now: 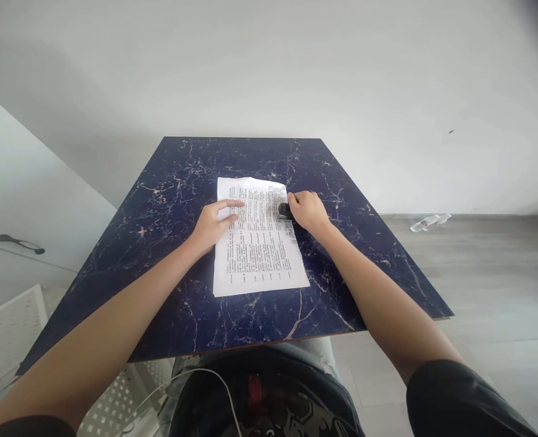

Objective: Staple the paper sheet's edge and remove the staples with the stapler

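Printed sheets of paper (260,255) lie in a small stack on the dark blue marbled table (191,164), their text running sideways. Across the left edge of the top sheet rests my left hand (213,226), its thumb and index finger stretched apart over the print. My right hand (308,209) is wrapped round a black stapler (284,211) at the right edge of the paper. The stapler's front end reaches over that edge; its rear is hidden in my fist. Whether its jaws are pressed together cannot be made out.
A pale wall (260,73) stands behind the table. At left are a white cabinet (32,182) with a dark handle (20,244) and a perforated white panel (11,334). A clear plastic item (430,222) lies on the floor at right. A white cable (205,370) crosses my lap.
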Motion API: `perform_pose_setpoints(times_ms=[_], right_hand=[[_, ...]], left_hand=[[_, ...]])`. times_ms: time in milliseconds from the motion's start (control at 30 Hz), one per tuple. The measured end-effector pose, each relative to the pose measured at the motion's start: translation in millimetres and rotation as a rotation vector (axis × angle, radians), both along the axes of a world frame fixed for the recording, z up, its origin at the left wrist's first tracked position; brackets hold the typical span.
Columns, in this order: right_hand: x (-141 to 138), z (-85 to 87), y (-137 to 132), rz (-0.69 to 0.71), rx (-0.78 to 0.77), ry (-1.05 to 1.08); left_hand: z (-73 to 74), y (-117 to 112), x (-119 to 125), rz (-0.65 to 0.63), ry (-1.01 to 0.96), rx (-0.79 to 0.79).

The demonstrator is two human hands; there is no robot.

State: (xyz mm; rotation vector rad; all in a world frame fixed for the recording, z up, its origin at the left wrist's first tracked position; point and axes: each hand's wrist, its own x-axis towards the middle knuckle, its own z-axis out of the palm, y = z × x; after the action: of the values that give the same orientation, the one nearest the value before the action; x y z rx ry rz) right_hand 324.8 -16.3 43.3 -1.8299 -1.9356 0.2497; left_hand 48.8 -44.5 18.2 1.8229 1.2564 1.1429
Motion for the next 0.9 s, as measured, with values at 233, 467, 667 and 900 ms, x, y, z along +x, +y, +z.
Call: perform_pose_setpoints(times_ms=[233,467,667,900], right_hand=[[-0.4,1.2,0.5,0.007,-0.012,-0.01],[-7.9,-0.4,-2.7,0.039,0.002,-0.039],[-17.9,3.3,-11.4,0.071,-0.009,-0.024],[-17.3,3.2,-10.8,0.085,-0.007,0.022]], left_hand=[[0.6,-0.5,0.0,0.0,0.006,-0.005],[3.1,-1.1,1.1,0.017,0.004,-0.035],[1.6,1.0,-0.6,0.023,-0.025,-0.063],[-0.1,1.3,-1.9,0.012,-0.04,-0.084]])
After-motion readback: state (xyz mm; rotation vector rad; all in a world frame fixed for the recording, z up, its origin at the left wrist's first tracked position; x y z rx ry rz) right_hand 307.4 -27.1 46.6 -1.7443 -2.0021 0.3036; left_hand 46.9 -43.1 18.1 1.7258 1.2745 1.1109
